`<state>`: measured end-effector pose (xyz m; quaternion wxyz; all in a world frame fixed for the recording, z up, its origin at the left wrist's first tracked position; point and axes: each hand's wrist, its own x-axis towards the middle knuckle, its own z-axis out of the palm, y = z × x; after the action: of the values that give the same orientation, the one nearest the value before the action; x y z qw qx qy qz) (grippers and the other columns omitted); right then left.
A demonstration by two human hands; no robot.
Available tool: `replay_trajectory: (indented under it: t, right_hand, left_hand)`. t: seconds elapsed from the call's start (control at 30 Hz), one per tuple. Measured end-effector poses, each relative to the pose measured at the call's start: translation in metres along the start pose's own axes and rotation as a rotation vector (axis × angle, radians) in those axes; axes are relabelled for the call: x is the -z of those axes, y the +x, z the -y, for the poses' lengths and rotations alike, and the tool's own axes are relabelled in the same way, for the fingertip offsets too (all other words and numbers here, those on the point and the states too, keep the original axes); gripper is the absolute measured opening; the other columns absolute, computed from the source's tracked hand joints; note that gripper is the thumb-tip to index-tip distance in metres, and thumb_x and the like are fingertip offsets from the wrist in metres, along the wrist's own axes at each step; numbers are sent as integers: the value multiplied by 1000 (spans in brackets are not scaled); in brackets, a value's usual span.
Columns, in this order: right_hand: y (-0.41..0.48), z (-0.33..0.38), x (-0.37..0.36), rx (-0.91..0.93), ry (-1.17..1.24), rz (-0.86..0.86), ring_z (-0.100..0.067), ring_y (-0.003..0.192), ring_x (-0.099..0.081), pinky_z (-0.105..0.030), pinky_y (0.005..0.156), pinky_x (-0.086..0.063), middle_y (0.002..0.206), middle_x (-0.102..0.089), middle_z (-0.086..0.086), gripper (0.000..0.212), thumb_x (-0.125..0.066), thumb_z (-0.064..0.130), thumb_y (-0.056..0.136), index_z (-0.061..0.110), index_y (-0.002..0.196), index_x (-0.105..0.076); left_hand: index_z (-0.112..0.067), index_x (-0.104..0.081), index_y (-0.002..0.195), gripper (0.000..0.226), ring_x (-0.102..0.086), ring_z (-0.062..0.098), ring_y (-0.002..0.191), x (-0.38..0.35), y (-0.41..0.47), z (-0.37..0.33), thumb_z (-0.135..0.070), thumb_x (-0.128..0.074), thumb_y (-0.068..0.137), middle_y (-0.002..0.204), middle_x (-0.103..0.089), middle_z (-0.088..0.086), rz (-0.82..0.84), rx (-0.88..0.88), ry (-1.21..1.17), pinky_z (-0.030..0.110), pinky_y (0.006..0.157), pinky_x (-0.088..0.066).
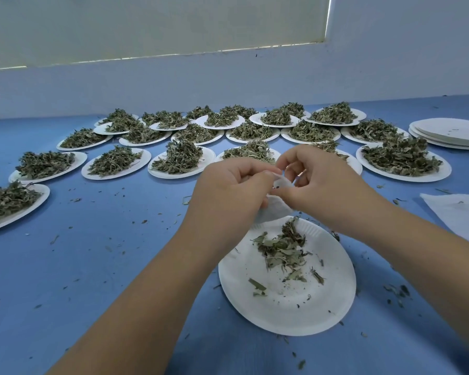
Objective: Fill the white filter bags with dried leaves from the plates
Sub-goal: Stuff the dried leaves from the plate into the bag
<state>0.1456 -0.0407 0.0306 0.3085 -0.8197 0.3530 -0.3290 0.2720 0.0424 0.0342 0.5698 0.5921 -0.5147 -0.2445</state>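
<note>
While one bag is in hand, most plates wait full: early in the job, by my read.
Both hands pinch a white filter bag (275,209) just above the near plate (287,307): left hand (228,190) grips its side, right hand (317,182) fingers work the mouth. Can't tell how full it is. That plate holds only a few leaves (282,247). About twenty heaped plates (179,161) span the tabletop's far half. Emptied plates (450,132) are stacked at the right edge, with flat bags (458,212) nearer along it.
</note>
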Motion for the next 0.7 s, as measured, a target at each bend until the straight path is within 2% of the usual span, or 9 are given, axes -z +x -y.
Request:
replay_trajectory:
  t: [0.1,0.17,0.23,0.33,0.4,0.5,0.6,0.7]
  right_hand:
    - [8,8,-3,-21,-147,130,0,49,-45,-18,49,-36,66,-56,11,7,-58,38,73,32,77,-56]
    - [16,16,-7,-28,-242,182,-3,45,-40,-17,44,-30,57,-47,9,15,-55,27,80,26,66,-49]
    - [27,24,-11,-52,-428,259,-10,46,-36,-18,40,-27,56,-42,3,24,-49,12,84,18,62,-42]
    - [42,32,-19,-93,-608,275,-12,46,-33,-21,41,-24,55,-40,1,27,-45,6,82,17,58,-38]
    - [46,31,-20,-101,-595,255,-13,45,-35,-22,41,-26,54,-42,2,25,-48,9,82,16,59,-44]
    - [40,22,-16,-36,-383,191,-8,48,-43,-18,42,-31,61,-52,4,13,-57,26,86,17,77,-61]
    - [25,13,-7,27,-210,86,6,54,-52,-10,45,-34,68,-60,14,22,-60,49,84,28,84,-65]
    - [6,6,5,53,-178,2,8,66,-53,-11,56,-37,72,-61,18,25,-54,56,81,33,84,-66]
  left_hand:
    - [-18,-76,80,20,-42,0,34,1,0,0,-8,-61,88,42,-49,-13,22,-2,-9,10,39,-31]
    - [-17,-76,79,20,-41,0,33,2,1,0,-7,-61,88,42,-49,-13,30,-11,-9,9,39,-30]
    - [-19,-75,77,22,-41,0,32,3,2,0,-6,-60,88,42,-50,-13,19,-19,-7,8,39,-30]
    - [-22,-74,75,26,-41,-1,32,7,4,0,-6,-59,89,41,-49,-12,-17,-21,-12,8,38,-30]
    - [-21,-74,75,25,-40,-1,32,9,6,0,-6,-60,89,40,-48,-12,-43,-23,-23,8,38,-31]
    - [-20,-74,73,23,-41,-2,33,12,9,-1,-7,-61,87,39,-48,-14,-88,0,-38,7,38,-31]
    - [-18,-73,73,24,-42,-1,33,19,13,1,-5,-60,88,39,-49,-14,-152,53,-88,8,37,-32]
    - [-17,-73,77,22,-39,0,35,25,16,3,-8,-59,90,42,-48,-14,-203,56,-95,11,39,-32]
